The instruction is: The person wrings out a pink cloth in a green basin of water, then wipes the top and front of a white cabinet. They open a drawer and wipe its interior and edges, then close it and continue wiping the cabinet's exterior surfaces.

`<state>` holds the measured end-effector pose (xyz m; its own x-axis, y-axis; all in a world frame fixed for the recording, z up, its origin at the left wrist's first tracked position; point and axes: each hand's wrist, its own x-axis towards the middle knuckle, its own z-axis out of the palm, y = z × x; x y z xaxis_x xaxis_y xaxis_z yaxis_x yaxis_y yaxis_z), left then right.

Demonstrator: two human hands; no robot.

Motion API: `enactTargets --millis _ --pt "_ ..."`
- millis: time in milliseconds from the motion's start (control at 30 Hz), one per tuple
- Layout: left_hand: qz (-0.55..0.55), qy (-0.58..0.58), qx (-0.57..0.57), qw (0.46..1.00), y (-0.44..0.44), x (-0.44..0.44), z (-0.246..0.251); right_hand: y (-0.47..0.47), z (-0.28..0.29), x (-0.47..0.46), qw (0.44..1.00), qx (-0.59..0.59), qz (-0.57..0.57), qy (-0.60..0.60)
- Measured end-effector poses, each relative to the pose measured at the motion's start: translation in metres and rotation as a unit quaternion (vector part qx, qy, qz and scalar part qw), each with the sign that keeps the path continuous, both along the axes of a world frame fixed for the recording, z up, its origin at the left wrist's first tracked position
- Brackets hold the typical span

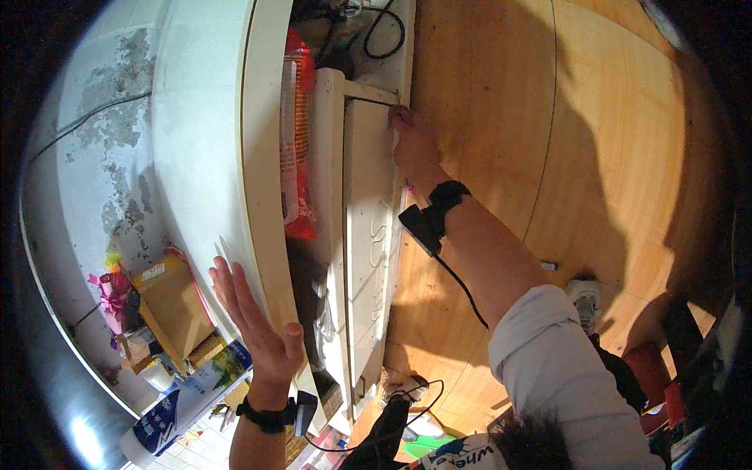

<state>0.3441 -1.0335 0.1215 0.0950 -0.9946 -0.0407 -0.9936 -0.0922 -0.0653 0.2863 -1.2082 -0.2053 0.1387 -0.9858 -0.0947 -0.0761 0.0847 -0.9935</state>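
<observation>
My left hand [258, 320] is held palm up to the side with fingers stretched and thumb apart, over the edge of a white tabletop [202, 147]. Nothing is in it. My right hand [414, 141] reaches down to the upper corner of a cream drawer front [369, 176] below the tabletop. Its fingers are curled at the panel's edge, and their tips are partly hidden. In the open shelf between tabletop and drawer lies a red plastic package [298, 141]. Black wrist straps with small devices and cables sit on both wrists.
Black cables [385, 35] lie in the upper compartment. A blue-and-white tube [185, 399], a brown cardboard box [173, 305] and a pink wrapped bouquet [113, 296] stand by the stained wall. On the wood-look floor [482, 88] are a shoe [584, 299] and a green object [426, 447].
</observation>
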Motion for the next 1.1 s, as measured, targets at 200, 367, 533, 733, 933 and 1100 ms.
enactTargets --millis 200,367,533,733,933,1100 --pt "0.006 0.004 -0.004 1.000 0.000 0.000 -0.001 -0.002 -0.013 0.002 0.941 0.204 0.061 -0.263" --pt "0.005 0.005 -0.009 1.000 0.000 0.000 -0.002 0.009 -0.022 0.002 0.988 -0.057 0.137 0.030" --pt "0.001 0.007 -0.025 1.000 0.001 0.000 -0.004 0.053 -0.005 0.012 0.995 0.072 0.042 -0.052" --pt "0.003 -0.002 -0.031 1.000 0.001 -0.001 -0.005 0.160 0.010 0.018 0.990 0.122 -0.016 -0.065" --pt "0.004 -0.011 -0.029 1.000 0.003 0.001 -0.005 0.258 0.033 0.015 0.973 0.225 0.039 -0.041" --pt "0.005 -0.001 -0.029 1.000 0.002 0.003 -0.005 0.239 0.030 -0.003 0.990 0.112 0.084 0.014"
